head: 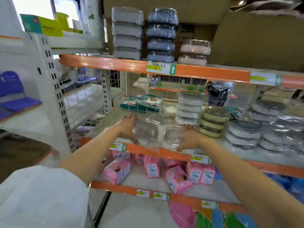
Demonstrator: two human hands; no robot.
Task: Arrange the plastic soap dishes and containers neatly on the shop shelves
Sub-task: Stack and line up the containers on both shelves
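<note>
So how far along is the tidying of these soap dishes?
Partly done, it seems. Done: the top shelf's grey stack, blue stack and pink stack look neat, as does the olive stack on the middle shelf. In hand: the left hand and right hand flank two clear dishes near the shelf's front edge. Left: these loose dishes and another clear dish behind still need stacking.

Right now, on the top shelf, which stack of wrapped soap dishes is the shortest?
The pink stack of wrapped oval soap dishes, at the right end. It holds two dishes, while the grey rectangular stack and the dark blue oval stack beside it each hold four.
</note>
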